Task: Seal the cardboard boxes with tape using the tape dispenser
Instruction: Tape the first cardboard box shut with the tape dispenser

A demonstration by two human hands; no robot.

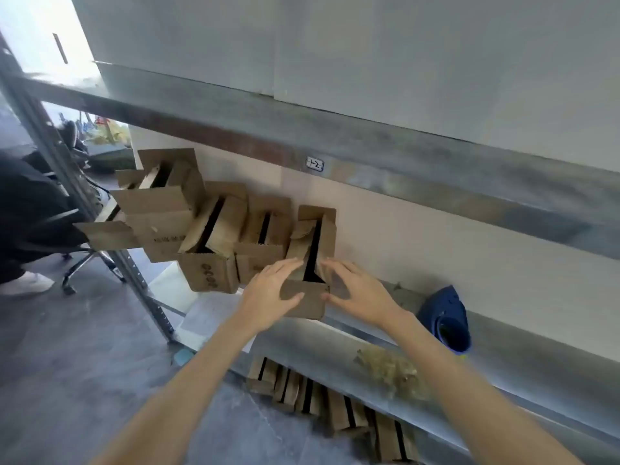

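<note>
I should press the two top flaps of the box (308,303) down flat until the dark gap between them closes. Only then do I go for the dispenser (448,317), which lies on the shelf (318,349) well off to the right.

My left hand (268,293) lies against the box's left side, fingers straight and together, thumb on the front. My right hand (360,292) mirrors it, fingers loosely spread over the right flap. Both forearms reach forward and converge.

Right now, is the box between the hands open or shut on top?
Open: a dark gap runs between the top flaps of the box, with no tape across it.
</note>
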